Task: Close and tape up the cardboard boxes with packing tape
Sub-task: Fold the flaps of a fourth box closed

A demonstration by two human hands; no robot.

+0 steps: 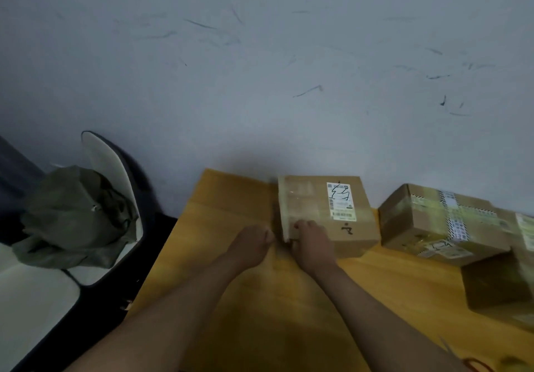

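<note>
The right hand (310, 243) rests on the near left corner of a closed cardboard box (326, 212), fingers curled over the top edge and gripping that corner. A glossy strip of clear packing tape (289, 207) runs along the box's left side, ending at the gripped corner. The left hand (254, 241) is just to the left of that grip, fingers drawn into a loose fist beside the box's left face; whether it pinches anything cannot be told, as the area is blurred. The box stands on a yellow wooden table (260, 314), against a grey scuffed wall (260, 68). A white shipping label (341, 201) with black scribble lies on the box top, beyond and to the right of the grip.

Well to the right of the grip, 2 further boxes are visible: a taped box (439, 221) with striped tape bands, and a darker box (497, 282) nearer the person, touching it. Far to the left of the hands, a white chair (109, 169) carries an olive green bag (78, 215)
</note>
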